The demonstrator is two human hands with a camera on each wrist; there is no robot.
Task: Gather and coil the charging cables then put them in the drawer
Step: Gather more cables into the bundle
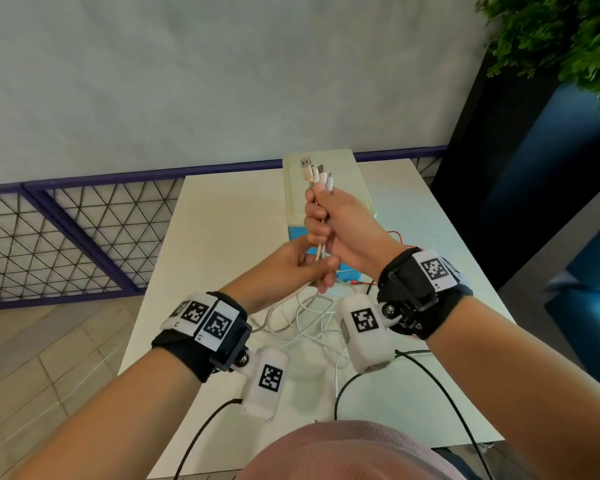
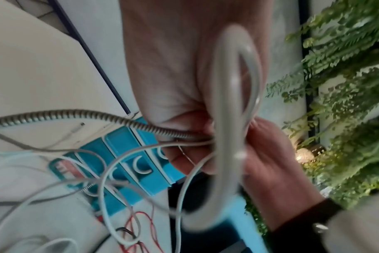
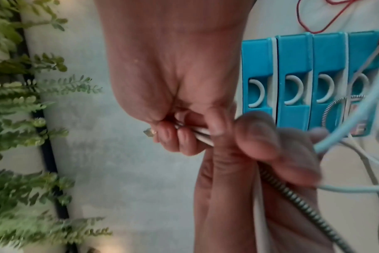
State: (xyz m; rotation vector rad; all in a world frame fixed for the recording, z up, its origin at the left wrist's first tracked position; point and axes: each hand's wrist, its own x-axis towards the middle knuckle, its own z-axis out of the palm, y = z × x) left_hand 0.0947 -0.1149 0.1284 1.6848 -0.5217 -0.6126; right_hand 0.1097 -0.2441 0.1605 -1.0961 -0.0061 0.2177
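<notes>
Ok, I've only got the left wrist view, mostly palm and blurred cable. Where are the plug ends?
Observer: Bunched together, the plugs stick up out of the right hand.
Operator: And the left hand?
Observer: The left hand grips the same cables just below the right one.
Operator: Is the rest coiled?
Observer: No, the slack lies in loose loops on the table, between the wrists.

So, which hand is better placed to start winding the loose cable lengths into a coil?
Left. The right hand grips the cables just below the plugs, anchoring them; the left hand holds them lower, nearer the slack on the table.
</notes>
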